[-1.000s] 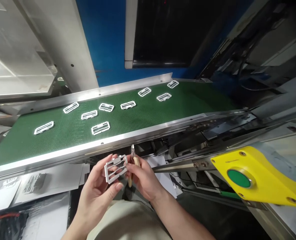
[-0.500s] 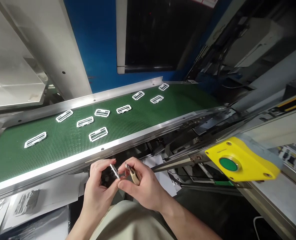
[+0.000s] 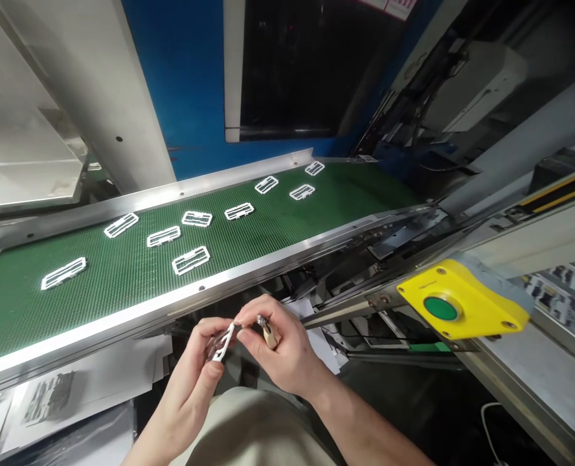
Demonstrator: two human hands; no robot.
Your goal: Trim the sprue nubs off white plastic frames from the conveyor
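Note:
My left hand (image 3: pixel 197 372) is closed on a small white plastic frame (image 3: pixel 223 343), tilted between thumb and fingers just below the conveyor's near rail. My right hand (image 3: pixel 280 346) has its thumb and forefinger at the frame's upper end. In its palm sits a small tool with a tan handle (image 3: pixel 269 334) and a metal end; its exact kind is hard to make out. Several similar white plastic frames (image 3: pixel 191 260) lie spread over the green conveyor belt (image 3: pixel 248 243) beyond my hands.
A metal rail (image 3: pixel 122 310) edges the belt on the near side. To the right, a yellow switch box (image 3: pixel 479 310) carries a green button. Papers and a plastic-wrapped stack (image 3: pixel 49 398) lie lower left. Behind the belt rises a blue machine (image 3: pixel 190 84) with a dark window.
The white frame has turned in my left hand, its upper end now toward my right fingers. My right hand has risen slightly, and the tool has turned in it.

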